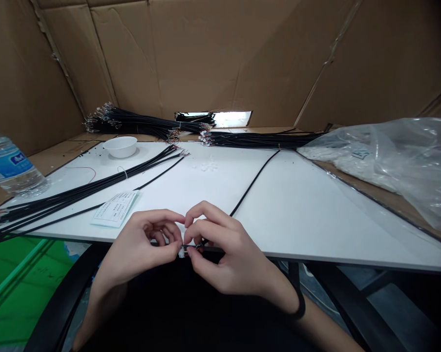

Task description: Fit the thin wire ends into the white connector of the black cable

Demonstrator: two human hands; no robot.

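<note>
Both hands meet at the table's front edge around a small white connector (182, 253) on the end of a black cable (255, 178). My left hand (147, 244) pinches the connector between thumb and forefinger. With thumb and fingertips, my right hand (223, 244) grips the thin coloured wires (193, 248) at the cable's end, just right of the connector. From there the cable runs up and away across the white table (315, 210). How far the wires sit inside the connector is too small to tell.
Loose white connectors (208, 164) lie mid-table. Black cable bundles (84, 190) stretch along the left, with more bundles (249, 140) at the back. Around them are a white bowl (120, 147), a paper label (115, 209), a water bottle (13, 164) and a plastic bag (388, 156).
</note>
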